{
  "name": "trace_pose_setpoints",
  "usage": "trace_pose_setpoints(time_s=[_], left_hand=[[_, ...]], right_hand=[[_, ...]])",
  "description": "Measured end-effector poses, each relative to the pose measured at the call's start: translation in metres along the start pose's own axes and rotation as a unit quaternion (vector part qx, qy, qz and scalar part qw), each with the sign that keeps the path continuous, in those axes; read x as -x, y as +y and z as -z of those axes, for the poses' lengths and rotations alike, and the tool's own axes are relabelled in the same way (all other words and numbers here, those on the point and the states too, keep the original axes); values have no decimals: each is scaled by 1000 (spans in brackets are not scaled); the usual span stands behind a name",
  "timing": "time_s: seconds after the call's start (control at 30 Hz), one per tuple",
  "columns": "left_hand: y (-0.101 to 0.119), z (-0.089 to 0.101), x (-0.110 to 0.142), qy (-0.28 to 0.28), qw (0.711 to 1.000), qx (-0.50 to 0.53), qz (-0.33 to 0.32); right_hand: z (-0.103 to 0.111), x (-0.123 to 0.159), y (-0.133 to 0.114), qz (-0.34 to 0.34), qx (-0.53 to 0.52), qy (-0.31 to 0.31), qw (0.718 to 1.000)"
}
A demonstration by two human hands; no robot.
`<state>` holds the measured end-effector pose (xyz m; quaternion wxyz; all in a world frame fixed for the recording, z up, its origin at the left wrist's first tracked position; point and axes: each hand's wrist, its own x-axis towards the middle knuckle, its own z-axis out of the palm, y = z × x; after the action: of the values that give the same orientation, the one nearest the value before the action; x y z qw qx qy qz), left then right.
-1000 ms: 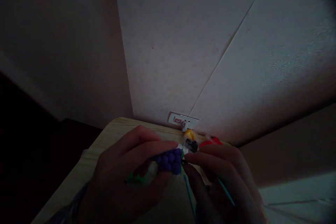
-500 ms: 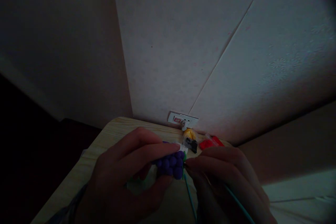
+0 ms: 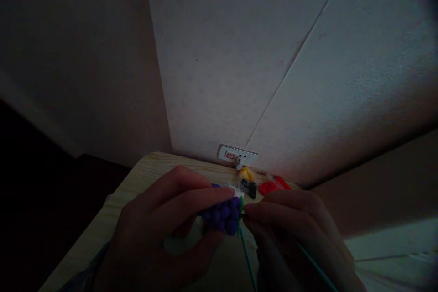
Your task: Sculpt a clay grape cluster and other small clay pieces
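Note:
My left hand (image 3: 164,223) is closed, with fingers above and thumb below, round a bunch of grapes (image 3: 221,213) made of small purple balls, perhaps clay. Green trim (image 3: 241,204) edges its right end. There, thumb and forefinger of my right hand (image 3: 290,232) pinch a thin dark piece (image 3: 242,215), mostly hidden by the fingertips. A teal cord (image 3: 247,255) hangs from the green end, and another teal length (image 3: 318,267) comes out beneath my right hand. The picture is dim, so how cord and dark piece join cannot be made out.
Both hands are over a light wooden table (image 3: 160,166) against a wall. At the back lie a clear bag with something yellow (image 3: 247,174), a black-and-grey packet (image 3: 249,187) and red packets (image 3: 273,185). A wall socket (image 3: 236,154) holds a white plug.
My right fingertips have drawn slightly right, away from the green end, and more of the thin dark piece shows. My left hand keeps hold of the grapes almost unmoved.

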<state>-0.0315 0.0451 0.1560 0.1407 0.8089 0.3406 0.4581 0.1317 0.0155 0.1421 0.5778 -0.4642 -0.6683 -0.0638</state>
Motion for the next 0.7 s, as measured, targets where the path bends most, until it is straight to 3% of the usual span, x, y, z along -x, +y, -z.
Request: trace_pose_setpoints(time_s=[0.1,0.3,0.47,0.7], left_hand=[[0,-1,1,-4,1000,15,5],[0,4,1,-6,999,-29,-21],[1,5,2,-3,999,-28,-35],[1,2,2,30,998,-35,-49]], right_hand=[[4,-3,2,15,8,-12,1000],[19,-12,13,81,2,-99,992],[11,-7,6,-17,-57,-37,998],[4,-5,0,-61,-141,-45,987]])
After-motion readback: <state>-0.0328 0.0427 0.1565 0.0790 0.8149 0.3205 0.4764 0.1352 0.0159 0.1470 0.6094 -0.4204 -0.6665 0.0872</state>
